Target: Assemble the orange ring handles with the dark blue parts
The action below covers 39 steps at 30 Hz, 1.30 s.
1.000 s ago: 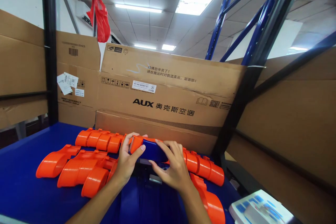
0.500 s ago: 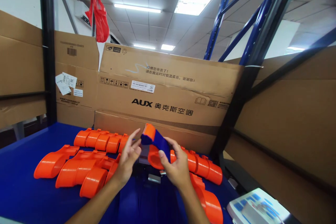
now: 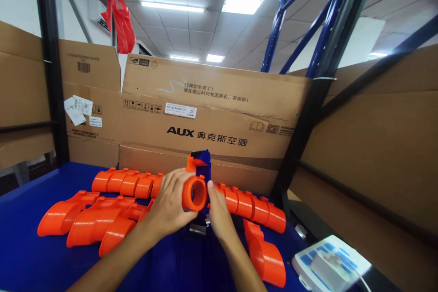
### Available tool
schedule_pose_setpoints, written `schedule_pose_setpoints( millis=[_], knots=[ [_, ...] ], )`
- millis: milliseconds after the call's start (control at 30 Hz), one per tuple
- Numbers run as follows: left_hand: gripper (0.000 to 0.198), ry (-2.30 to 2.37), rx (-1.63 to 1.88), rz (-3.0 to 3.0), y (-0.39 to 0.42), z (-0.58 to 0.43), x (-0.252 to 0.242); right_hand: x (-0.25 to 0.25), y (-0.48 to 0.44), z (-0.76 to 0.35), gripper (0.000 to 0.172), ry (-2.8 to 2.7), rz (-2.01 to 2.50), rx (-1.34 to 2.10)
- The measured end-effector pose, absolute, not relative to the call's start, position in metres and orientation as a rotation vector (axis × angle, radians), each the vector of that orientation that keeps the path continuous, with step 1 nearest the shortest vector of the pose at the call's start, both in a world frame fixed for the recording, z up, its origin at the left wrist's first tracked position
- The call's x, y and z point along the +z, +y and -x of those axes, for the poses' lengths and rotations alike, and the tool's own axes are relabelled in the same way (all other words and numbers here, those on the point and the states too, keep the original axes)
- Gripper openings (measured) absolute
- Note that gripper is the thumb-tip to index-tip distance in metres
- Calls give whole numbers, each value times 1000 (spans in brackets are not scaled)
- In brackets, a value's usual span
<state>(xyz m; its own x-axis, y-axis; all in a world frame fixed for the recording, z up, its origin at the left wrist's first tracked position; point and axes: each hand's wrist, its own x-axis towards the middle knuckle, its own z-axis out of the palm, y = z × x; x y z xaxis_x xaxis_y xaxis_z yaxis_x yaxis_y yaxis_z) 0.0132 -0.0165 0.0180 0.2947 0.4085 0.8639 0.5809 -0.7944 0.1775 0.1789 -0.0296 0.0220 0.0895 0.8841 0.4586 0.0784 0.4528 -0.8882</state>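
Note:
Between my hands is an orange plastic tube piece (image 3: 187,197), its round open end facing me. A blue strip-like part (image 3: 204,169) runs along its right side and rises behind it. My left hand (image 3: 167,203) wraps round the tube from the left, fingers over the top and thumb underneath. My right hand (image 3: 219,212) is closed against the blue part, thumb upward; its other fingers are mostly hidden. Below the hands, a small metal block (image 3: 197,229) lies on the blue surface (image 3: 20,246).
Orange pieces line up in a back-left row (image 3: 119,181), a front-left group (image 3: 89,223) and a right row (image 3: 253,205). Another orange piece (image 3: 268,255) lies front right, beside a white device (image 3: 328,260) with a cable. Cardboard (image 3: 205,114) and black posts (image 3: 294,164) enclose the surface.
My left hand, open beside the piece before, has closed round the orange tube. The piece has turned so its open end faces me, and my right hand has shifted lower along the blue part.

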Motion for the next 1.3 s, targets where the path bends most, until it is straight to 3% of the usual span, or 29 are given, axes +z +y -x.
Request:
schedule_pose_setpoints(
  millis=[133,467,700,1067,1300],
  knots=[
    [78,-1058,-1384,2442,9,8,37,28,-26,-192,60,-1236,913,673],
    [76,-1162,-476,2711,76,28,28,33,-24,-212,54,-1137,904,521],
    [75,-1181,-339,2738,91,31,13,36,-29,-210,52,-1157,905,506],
    [95,-1237,-289,2857,102,58,15,36,-29,-211,55,-1172,875,513],
    [87,-1365,-139,2881,115,98,19,37,-29,-209,54,-1158,826,542]
  ],
)
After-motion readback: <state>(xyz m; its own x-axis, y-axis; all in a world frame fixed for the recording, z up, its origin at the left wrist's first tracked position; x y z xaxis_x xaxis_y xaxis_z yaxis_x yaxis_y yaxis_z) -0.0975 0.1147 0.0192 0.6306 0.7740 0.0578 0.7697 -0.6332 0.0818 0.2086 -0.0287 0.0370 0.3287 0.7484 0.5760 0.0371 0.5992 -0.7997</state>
